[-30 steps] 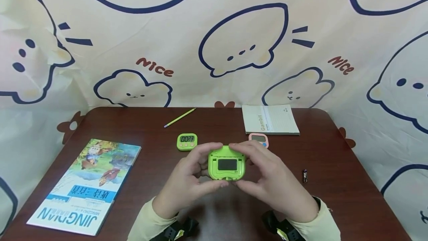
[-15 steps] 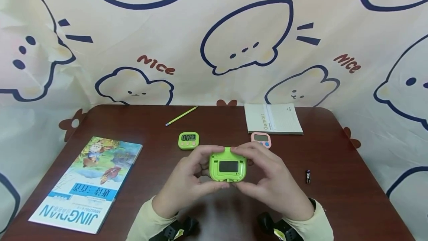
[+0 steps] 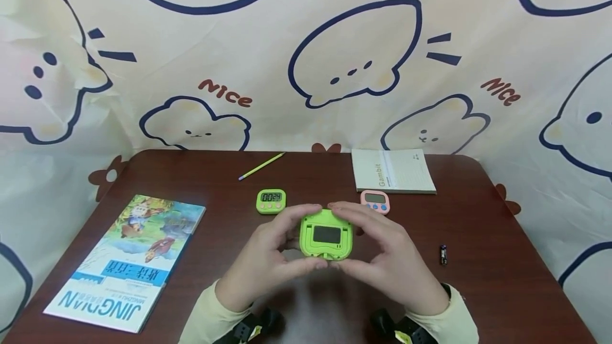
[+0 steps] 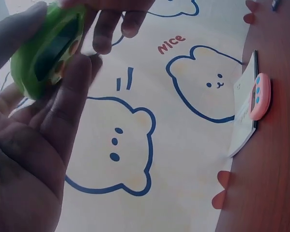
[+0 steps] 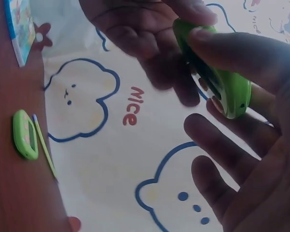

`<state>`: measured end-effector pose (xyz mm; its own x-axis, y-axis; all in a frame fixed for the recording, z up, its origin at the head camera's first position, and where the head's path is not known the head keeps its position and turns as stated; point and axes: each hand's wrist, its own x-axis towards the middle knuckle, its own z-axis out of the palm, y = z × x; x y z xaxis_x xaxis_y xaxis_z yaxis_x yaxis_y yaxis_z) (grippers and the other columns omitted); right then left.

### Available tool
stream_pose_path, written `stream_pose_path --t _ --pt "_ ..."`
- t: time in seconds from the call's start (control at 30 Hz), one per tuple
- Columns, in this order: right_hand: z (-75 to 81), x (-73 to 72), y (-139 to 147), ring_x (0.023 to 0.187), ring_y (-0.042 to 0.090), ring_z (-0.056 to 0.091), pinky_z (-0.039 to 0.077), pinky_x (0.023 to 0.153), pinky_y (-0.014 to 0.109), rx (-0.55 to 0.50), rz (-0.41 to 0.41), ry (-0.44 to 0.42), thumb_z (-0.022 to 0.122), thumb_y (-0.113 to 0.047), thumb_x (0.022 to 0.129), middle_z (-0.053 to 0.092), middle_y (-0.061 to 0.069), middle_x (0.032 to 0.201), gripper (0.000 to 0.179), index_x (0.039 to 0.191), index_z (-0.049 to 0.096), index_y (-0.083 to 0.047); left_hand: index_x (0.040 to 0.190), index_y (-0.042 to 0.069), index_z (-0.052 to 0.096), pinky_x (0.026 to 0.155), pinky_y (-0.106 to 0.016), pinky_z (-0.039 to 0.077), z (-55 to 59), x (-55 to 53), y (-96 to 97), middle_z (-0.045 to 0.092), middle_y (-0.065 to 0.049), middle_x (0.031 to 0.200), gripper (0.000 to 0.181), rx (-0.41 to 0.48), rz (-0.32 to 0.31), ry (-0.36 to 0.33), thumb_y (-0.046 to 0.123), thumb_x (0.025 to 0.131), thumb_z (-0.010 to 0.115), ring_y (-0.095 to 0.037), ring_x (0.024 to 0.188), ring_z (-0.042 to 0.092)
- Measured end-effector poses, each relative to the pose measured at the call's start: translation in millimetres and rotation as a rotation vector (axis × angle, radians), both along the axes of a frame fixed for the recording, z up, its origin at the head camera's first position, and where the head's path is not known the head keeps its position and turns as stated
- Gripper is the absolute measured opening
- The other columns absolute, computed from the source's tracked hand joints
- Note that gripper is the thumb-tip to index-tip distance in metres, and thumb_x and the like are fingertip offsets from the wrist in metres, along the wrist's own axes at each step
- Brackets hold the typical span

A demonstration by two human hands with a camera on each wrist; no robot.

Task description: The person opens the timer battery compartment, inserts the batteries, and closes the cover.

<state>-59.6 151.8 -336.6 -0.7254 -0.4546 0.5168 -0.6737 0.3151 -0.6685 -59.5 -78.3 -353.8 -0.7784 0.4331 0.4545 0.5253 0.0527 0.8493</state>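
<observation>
Timer (image 3: 327,234) held up between both hands (image 3: 268,256) (image 3: 393,254).

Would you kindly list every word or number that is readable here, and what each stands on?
"Nice", twice, on the backdrop.
"Gambit" on the notebook; its smaller print is unreadable.
"0024" on the green timer on the table.
"JINGDIAN" on the book; its other lettering is too blurred.
The battery, pink timer and held green timer show nothing legible.

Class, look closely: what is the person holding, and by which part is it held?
A green timer, gripped by the left hand and right hand at its upper and lower edges, as the head view shows.
</observation>
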Motion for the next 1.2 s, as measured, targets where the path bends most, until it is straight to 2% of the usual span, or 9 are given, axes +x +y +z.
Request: stream_pose_path --t 0.17,0.3,0.4,0.5,0.63,0.8,0.93,1.03,1.2 --pt "-4.1 -3.2 3 0.109 0.018 0.061 0.056 0.084 0.027 -0.111 0.059 -0.175 0.089 -0.006 0.075 0.064 0.003 0.126 0.062 0.132 0.063 -0.009 0.141 0.013 0.052 0.092 -0.033 0.057 1.6 0.2 -1.6 0.053 -0.004 0.147 0.076 -0.030 0.061 0.103 0.007 0.075 0.089 -0.020 0.126 0.059" --pt "-7.4 -6.5 6 0.098 0.017 0.064 0.059 0.075 0.029 -0.177 0.085 -0.316 0.079 -0.001 0.084 0.066 0.006 0.122 0.048 0.129 0.065 -0.005 0.136 0.007 0.057 0.088 -0.034 0.059 0.3 -0.5 -1.9 0.059 -0.011 0.139 0.070 0.018 0.059 0.186 -0.001 0.074 0.087 -0.022 0.118 0.064" --pt "-7.9 -8.1 7 0.088 0.016 0.063 0.057 0.066 0.028 -0.195 0.094 -0.392 0.072 -0.004 0.091 0.068 0.008 0.117 0.036 0.127 0.067 -0.004 0.128 0.006 0.063 0.081 -0.033 0.061 -1.1 -1.5 -1.0 0.065 -0.012 0.128 0.056 0.049 0.067 0.232 -0.008 0.077 0.082 -0.021 0.111 0.067" --pt "-7.4 -8.0 7 0.082 0.015 0.062 0.055 0.064 0.027 -0.193 0.093 -0.445 0.068 -0.008 0.094 0.070 0.009 0.110 0.029 0.123 0.069 -0.005 0.120 0.005 0.069 0.074 -0.030 0.062 -2.2 -2.1 -0.1 0.069 -0.009 0.118 0.045 0.057 0.096 0.266 -0.012 0.080 0.077 -0.019 0.102 0.069" --pt "-8.2 -7.6 6 0.082 0.016 0.064 0.056 0.067 0.028 -0.189 0.093 -0.468 0.067 -0.009 0.095 0.070 0.009 0.107 0.027 0.121 0.070 -0.006 0.116 0.007 0.071 0.069 -0.028 0.062 -2.4 -1.9 0.4 0.072 -0.007 0.112 0.041 0.045 0.129 0.275 -0.012 0.080 0.077 -0.016 0.095 0.070" --pt "-10.6 -7.3 5 0.086 0.016 0.064 0.056 0.069 0.029 -0.163 0.102 -0.416 0.068 -0.020 0.098 0.069 0.005 0.112 0.031 0.127 0.067 -0.009 0.115 0.009 0.071 0.069 -0.027 0.061 -1.3 -1.5 0.6 0.072 -0.004 0.108 0.038 0.025 0.167 0.262 -0.007 0.081 0.079 -0.014 0.094 0.070" --pt "-9.6 -4.5 2 0.097 0.016 0.065 0.058 0.079 0.031 -0.118 0.099 -0.335 0.075 -0.033 0.092 0.066 0.001 0.122 0.053 0.139 0.057 -0.016 0.113 0.009 0.072 0.069 -0.030 0.062 -0.7 -0.1 0.6 0.073 -0.003 0.103 0.036 0.044 0.189 0.181 -0.005 0.081 0.080 -0.015 0.089 0.072" --pt "-7.0 -0.9 -2 0.102 0.018 0.066 0.057 0.087 0.031 -0.110 0.083 -0.292 0.084 -0.023 0.083 0.063 0.001 0.126 0.074 0.147 0.047 -0.018 0.113 0.008 0.072 0.066 -0.032 0.062 -0.3 1.7 0.0 0.073 -0.003 0.097 0.033 0.067 0.217 0.088 -0.003 0.083 0.079 -0.015 0.083 0.072" --pt "-2.4 5.7 -6 0.093 0.017 0.067 0.059 0.081 0.032 -0.120 0.041 -0.275 0.088 -0.006 0.076 0.063 0.001 0.115 0.091 0.152 0.039 -0.021 0.112 0.008 0.072 0.062 -0.033 0.062 0.8 2.8 -1.2 0.074 -0.003 0.090 0.027 0.086 0.284 -0.044 0.003 0.086 0.078 -0.014 0.075 0.070"
